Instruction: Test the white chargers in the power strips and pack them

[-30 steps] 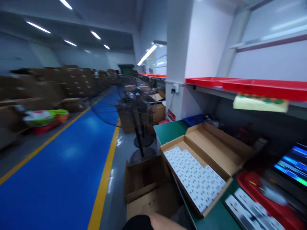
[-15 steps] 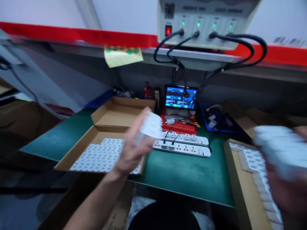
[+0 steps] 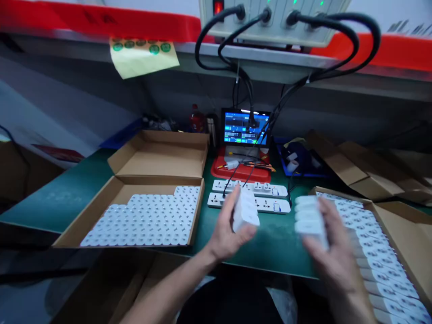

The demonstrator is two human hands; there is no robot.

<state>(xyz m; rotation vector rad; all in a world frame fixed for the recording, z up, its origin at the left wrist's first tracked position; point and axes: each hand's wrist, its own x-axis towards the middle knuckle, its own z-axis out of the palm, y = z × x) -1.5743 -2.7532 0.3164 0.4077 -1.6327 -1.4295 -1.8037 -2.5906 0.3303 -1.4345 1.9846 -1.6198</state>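
My left hand (image 3: 224,234) is closed around a short row of white power adapters (image 3: 246,210), held above the green table in front of the power strips. To its right, my right hand (image 3: 332,249) grips another row of white adapters (image 3: 308,218), slightly blurred. Both rows are off the table and apart from each other. At the left lies an open cardboard box (image 3: 126,182), partly filled with adapters (image 3: 151,220) in close rows. A second box (image 3: 410,225) at the right holds many more adapters (image 3: 381,252), partly behind my right hand.
Two white power strips (image 3: 281,206) lie mid-table, cables running into them. Behind are a red tray (image 3: 219,170) and a lit screen (image 3: 243,130). Thick black cables (image 3: 249,92) hang from a device (image 3: 276,29) on the shelf. Cardboard flaps (image 3: 340,166) lie back right.
My left hand has moved right, away from the left box, with its adapters. My right hand has swung left from over the right box with its row. The view has shifted.
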